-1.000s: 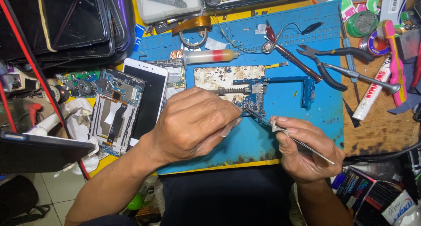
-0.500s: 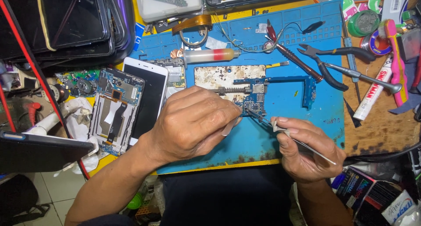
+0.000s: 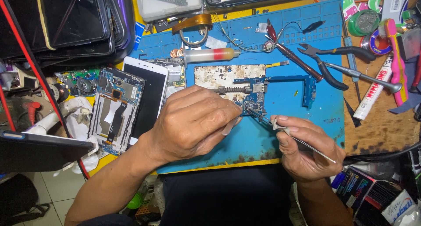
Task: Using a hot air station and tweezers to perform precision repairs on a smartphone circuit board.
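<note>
Not much has moved over the last second, honestly. Our left hand (image 3: 193, 120) sits in the same spot as before, draped over the blue circuit board (image 3: 256, 94) and pinning it down on the blue silicone mat (image 3: 285, 134). Our right hand (image 3: 302, 147) is also where it was, its fingers pinched shut around a pair of thin metal tweezers (image 3: 280, 127), tips touching the board's lower edge. We read that stillness as slow, fine work on one tiny part of the board rather than a switch to another tool.

The left hand's fingers are curled down and pressed on the board. We can't tell whether they hold anything small underneath, though a pale strip pokes out below the fingertips.

The board lies near the middle of the mat, partly on a stained, rusty-looking metal plate (image 3: 219, 74).

Around it on the surface: a flux syringe (image 3: 210, 55) just above the plate, cutting pliers (image 3: 329, 61) and a screwdriver (image 3: 364, 77) to the right, a white phone (image 3: 149, 94) and an opened phone frame (image 3: 114, 107) to the left, and a stack of dark screens (image 3: 66, 24) top left.

What gets in the way is mostly our own left hand, which covers a good part of the board. The tweezers come in from the right, under its fingertips.
</note>
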